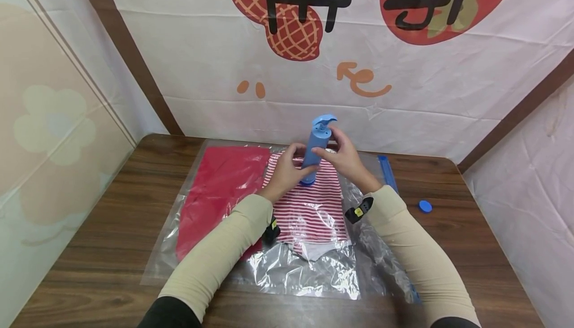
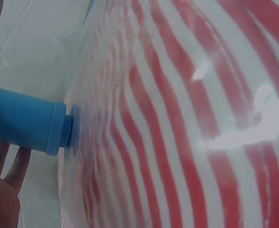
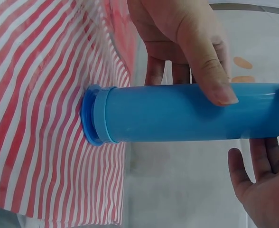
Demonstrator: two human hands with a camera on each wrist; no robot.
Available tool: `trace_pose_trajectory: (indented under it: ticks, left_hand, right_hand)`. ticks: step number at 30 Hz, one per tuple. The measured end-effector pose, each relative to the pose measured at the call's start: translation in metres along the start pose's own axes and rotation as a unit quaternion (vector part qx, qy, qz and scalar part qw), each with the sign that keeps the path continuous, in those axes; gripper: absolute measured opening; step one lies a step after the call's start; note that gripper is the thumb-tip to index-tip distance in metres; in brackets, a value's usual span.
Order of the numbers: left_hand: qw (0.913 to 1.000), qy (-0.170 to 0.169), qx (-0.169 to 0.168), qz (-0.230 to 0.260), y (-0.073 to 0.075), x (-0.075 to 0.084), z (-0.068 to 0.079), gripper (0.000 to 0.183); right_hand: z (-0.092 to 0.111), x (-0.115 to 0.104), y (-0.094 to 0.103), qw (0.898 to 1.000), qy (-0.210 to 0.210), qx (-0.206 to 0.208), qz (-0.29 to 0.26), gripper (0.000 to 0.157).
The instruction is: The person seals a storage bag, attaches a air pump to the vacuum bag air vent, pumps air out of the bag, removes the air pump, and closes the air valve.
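Observation:
A blue hand pump (image 1: 316,148) stands tilted on a clear plastic bag (image 1: 314,278), its lower end on the round blue valve (image 3: 88,115). My left hand (image 1: 285,173) holds the lower part of the barrel, its thumb (image 3: 218,92) lying along it. Higher up, near the pump's light-blue top, my right hand (image 1: 345,158) grips the barrel from the right. Red-and-white striped cloth (image 1: 309,213) lies in the bag under the pump, its stripes filling much of both wrist views. Red cloth (image 1: 224,188) sits in the left half, partly behind my left sleeve.
A round blue cap (image 1: 425,206) lies on the wooden table (image 1: 453,253) right of the bag. A blue strip (image 1: 387,172) runs along the bag's right edge, partly hidden by my right arm. A printed fabric wall (image 1: 202,69) rises behind the table.

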State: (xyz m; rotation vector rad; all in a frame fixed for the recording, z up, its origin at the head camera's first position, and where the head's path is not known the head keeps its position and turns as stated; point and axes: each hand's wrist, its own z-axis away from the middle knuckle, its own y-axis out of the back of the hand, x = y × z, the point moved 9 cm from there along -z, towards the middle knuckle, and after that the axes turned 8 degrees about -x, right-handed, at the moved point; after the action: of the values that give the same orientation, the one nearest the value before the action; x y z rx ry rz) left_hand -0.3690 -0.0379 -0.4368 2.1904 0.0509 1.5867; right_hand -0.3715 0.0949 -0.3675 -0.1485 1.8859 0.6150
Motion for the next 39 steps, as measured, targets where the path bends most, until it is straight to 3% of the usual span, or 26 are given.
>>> trace_pose_trajectory:
  ticks: [16,28,39]
  left_hand:
    - [0.9999,0.003,-0.010,-0.009,-0.001,0.000,0.000,0.051]
    - [0.9995,0.009,-0.022,-0.018,-0.005,-0.003,-0.002,0.054]
    - [0.9996,0.014,-0.023,-0.010,-0.006,-0.004,-0.002,0.057]
  right_hand:
    - [0.002,-0.005,0.002,1.000,0.030,-0.007,-0.003,0.053]
    - [0.001,-0.001,0.002,1.000,-0.001,0.009,0.003,0.060]
    - [0.005,-0.017,-0.002,1.000,0.001,-0.004,-0.009,0.059]
